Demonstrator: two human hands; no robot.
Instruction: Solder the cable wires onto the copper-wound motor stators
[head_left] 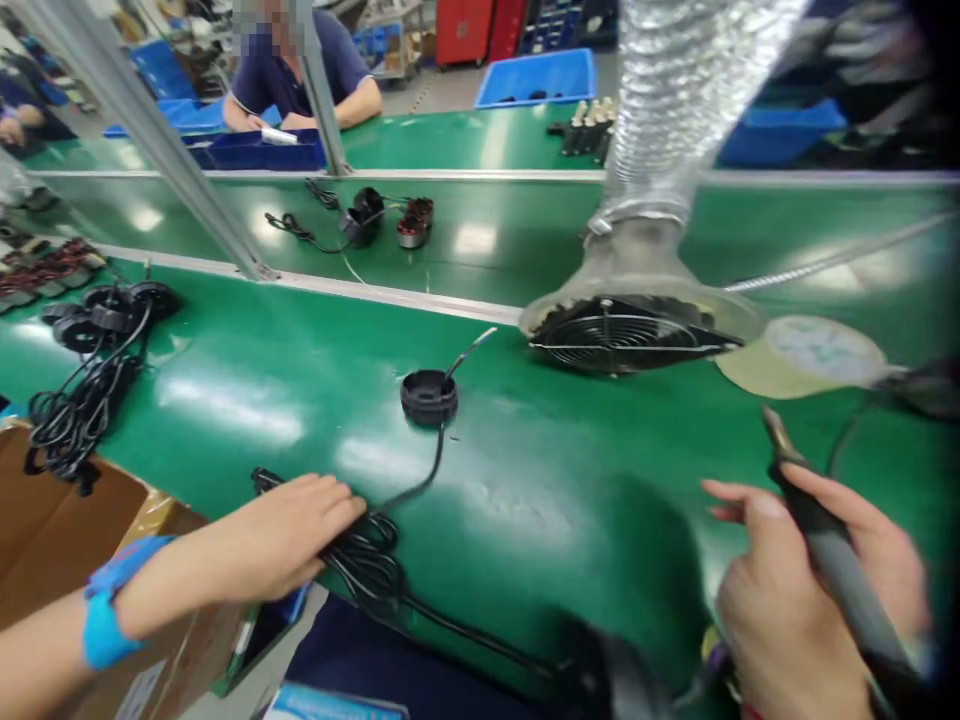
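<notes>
My left hand point(300, 530), with a blue band at the wrist, lies over a bundled black cable point(367, 560) near the table's front edge, its fingers closed round part of it. A black round cap point(428, 397) stands on the green table, with a cable running from it and thin wire ends sticking up. On the right, my right hand point(810, 580) grips a soldering iron point(832, 540), tip pointing up and away. Below, between the hands, is a blurred dark part point(615, 670) on the cable. Whether the right hand also touches that part is unclear.
A fume hood point(645, 290) on a foil duct hangs at right centre, beside a yellowish sheet point(802, 355). Black caps with cables point(112, 320) lie at left above a cardboard box point(60, 520). Behind the rail, a person point(300, 70) sits near a dark blue bin point(255, 152).
</notes>
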